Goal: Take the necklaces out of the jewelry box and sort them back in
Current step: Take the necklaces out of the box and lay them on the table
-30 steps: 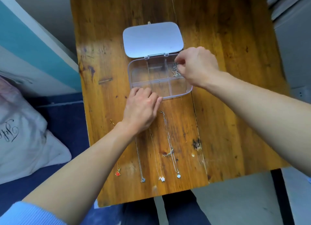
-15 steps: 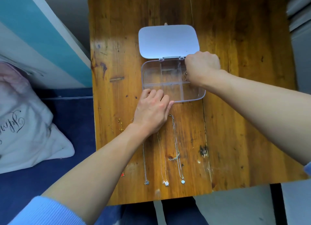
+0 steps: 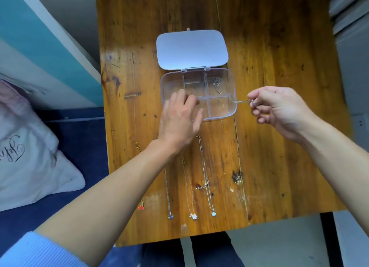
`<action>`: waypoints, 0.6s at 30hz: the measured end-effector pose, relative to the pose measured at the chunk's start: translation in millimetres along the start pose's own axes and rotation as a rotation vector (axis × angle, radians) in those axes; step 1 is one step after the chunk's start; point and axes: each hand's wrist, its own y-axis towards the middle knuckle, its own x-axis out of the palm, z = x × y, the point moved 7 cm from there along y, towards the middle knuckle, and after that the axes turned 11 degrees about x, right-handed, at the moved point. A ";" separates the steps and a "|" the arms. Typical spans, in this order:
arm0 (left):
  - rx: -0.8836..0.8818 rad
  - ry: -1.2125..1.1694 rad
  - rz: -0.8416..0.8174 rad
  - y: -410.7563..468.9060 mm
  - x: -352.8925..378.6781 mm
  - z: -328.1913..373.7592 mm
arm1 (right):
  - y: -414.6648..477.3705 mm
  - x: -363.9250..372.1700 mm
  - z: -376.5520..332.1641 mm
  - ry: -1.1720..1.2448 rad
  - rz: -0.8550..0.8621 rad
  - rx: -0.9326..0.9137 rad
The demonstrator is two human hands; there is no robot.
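A clear jewelry box (image 3: 232, 83) with several compartments sits open on the wooden table (image 3: 279, 127), its lid (image 3: 191, 49) flat behind it. My right hand (image 3: 279, 107) pinches a thin silver necklace (image 3: 238, 101) to the right of the box; the chain runs over the rim, and its other end lies bunched in the back right compartment (image 3: 216, 83). My left hand (image 3: 179, 119) rests with relaxed fingers on the box's front left part. Several necklaces (image 3: 191, 186) lie in a row on the table nearer me, pendants toward the front edge.
A gold chain (image 3: 137, 147) and a red pendant (image 3: 141, 207) lie at the left of the row. A white pillow (image 3: 30, 147) rests on blue bedding left of the table. The table's front edge (image 3: 179, 238) is close to my legs.
My right hand has drawn back from the back right compartment to the right of the box, pulling a necklace chain out over the rim. My left hand moved up onto the box.
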 end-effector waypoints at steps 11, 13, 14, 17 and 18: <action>0.207 0.100 -0.242 68.2 44.2 58.6 | -26.3 -13.2 23.9 0.325 -0.175 0.044; 0.201 0.089 -0.237 71.2 46.9 58.4 | -30.6 -14.7 20.2 0.346 -0.214 0.030; 0.203 0.075 -0.235 71.6 47.1 58.0 | -32.6 -15.2 18.2 0.356 -0.235 0.021; 0.237 0.038 -0.220 72.2 43.7 57.7 | -36.4 -17.1 13.7 0.384 -0.286 -0.007; 0.248 0.032 -0.215 71.9 42.3 57.6 | -37.0 -18.1 13.4 0.393 -0.295 -0.011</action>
